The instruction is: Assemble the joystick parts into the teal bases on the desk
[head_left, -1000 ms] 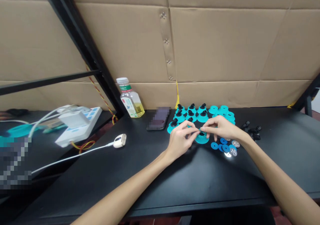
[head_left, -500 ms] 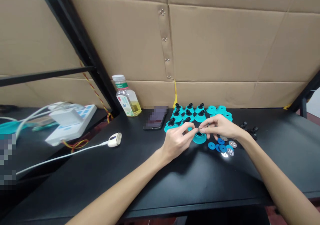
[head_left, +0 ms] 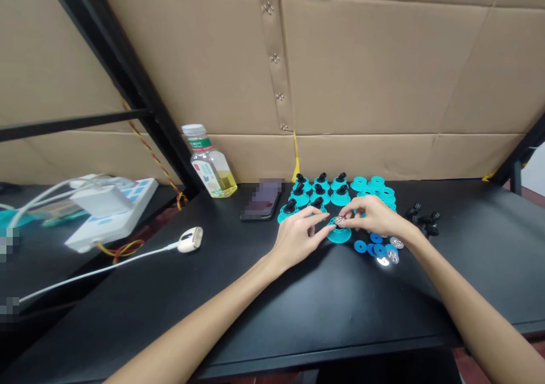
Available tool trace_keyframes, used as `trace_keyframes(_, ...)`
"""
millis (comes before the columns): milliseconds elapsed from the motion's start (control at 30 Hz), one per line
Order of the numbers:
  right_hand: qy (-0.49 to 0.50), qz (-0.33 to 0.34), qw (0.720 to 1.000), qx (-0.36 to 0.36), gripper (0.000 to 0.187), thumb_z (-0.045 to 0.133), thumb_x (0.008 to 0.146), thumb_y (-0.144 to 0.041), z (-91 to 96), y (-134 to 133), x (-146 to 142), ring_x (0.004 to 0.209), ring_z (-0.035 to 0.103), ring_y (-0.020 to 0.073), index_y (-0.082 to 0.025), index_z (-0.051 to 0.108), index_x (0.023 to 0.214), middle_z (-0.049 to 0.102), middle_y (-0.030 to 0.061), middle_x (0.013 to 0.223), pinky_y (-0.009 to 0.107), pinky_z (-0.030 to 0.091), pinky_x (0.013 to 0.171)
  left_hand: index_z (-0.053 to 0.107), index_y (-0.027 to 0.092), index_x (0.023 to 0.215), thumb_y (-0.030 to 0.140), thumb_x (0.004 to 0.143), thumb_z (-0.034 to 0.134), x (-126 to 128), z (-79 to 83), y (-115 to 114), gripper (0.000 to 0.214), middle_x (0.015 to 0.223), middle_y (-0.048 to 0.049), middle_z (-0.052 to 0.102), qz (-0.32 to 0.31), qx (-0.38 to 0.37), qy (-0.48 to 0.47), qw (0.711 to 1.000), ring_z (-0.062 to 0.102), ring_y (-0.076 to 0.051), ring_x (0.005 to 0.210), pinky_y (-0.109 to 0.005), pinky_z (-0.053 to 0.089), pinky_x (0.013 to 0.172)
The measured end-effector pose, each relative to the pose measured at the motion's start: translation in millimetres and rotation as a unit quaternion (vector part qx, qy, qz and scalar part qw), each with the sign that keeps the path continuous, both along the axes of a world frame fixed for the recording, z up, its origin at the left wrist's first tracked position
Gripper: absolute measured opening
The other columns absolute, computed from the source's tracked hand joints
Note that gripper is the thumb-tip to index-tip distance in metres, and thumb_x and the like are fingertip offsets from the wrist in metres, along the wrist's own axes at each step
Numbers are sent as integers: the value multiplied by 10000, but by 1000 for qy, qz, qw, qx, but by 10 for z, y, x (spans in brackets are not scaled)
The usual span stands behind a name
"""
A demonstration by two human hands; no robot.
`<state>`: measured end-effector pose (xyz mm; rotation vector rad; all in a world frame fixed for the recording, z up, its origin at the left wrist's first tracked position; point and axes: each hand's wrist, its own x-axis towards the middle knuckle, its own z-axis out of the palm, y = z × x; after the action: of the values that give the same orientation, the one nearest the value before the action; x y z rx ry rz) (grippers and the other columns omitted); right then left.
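Note:
A turquoise flared suction-cup-like base (head_left: 339, 237) stands on the black table between my hands. My right hand (head_left: 371, 216) pinches a small shiny metal disc with holes (head_left: 339, 220) over the middle of this base; whether the disc rests on it I cannot tell. My left hand (head_left: 298, 235) is at the base's left side, index finger and thumb apart, thumb tip at the rim. Just right of the base lie several blue discs (head_left: 360, 246) and perforated metal discs (head_left: 393, 256), partly overlapping. Behind my hands stand several turquoise bases with black elbow fittings (head_left: 319, 193).
Turquoise bases without fittings (head_left: 376, 183) are stacked at the back right, beside loose black fittings (head_left: 427, 223). A phone (head_left: 261, 200) and a bottle of yellow liquid (head_left: 212, 165) stand left, near a cardboard wall (head_left: 361, 66). A white cable plug (head_left: 189, 240) and power strip (head_left: 113, 219) lie farther left.
The metal disc now shows flat in my right fingertips above the base. My left fingers have spread and drawn slightly back from the right ones. The view has shifted slightly.

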<state>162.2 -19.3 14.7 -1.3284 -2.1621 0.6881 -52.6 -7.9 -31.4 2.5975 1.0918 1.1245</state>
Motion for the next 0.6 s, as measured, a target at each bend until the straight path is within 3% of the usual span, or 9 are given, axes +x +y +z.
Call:
trace_keyframes(167, -45, 4, 999, 23, 304, 650, 803, -457, -28, 3, 0, 733, 585, 138, -205, 751, 939, 703, 47, 839, 248, 397, 647, 674, 246, 1133, 505, 782, 661, 29, 19, -15, 436, 1086, -22, 670, -29, -88, 64, 994, 573, -98, 568, -242, 443, 564)
trace_keyframes(367, -84, -2, 996, 38, 329, 617, 824, -493, -52, 6, -18, 723, 571, 146, -244, 753, 991, 684, 46, 827, 260, 377, 659, 663, 267, 1152, 488, 780, 668, 66, 12, 4, 433, 1123, 9, 671, -12, -127, 81, 989, 611, -131, 667, -244, 419, 577)
trace_keyframes(600, -79, 5, 996, 44, 292, 623, 828, -459, -86, 8, -17, 699, 574, 144, -252, 753, 987, 696, 42, 837, 263, 378, 638, 673, 281, 1142, 512, 785, 650, 71, 15, 9, 426, 1102, 13, 681, -15, -138, 79, 987, 582, -122, 639, -232, 367, 546)
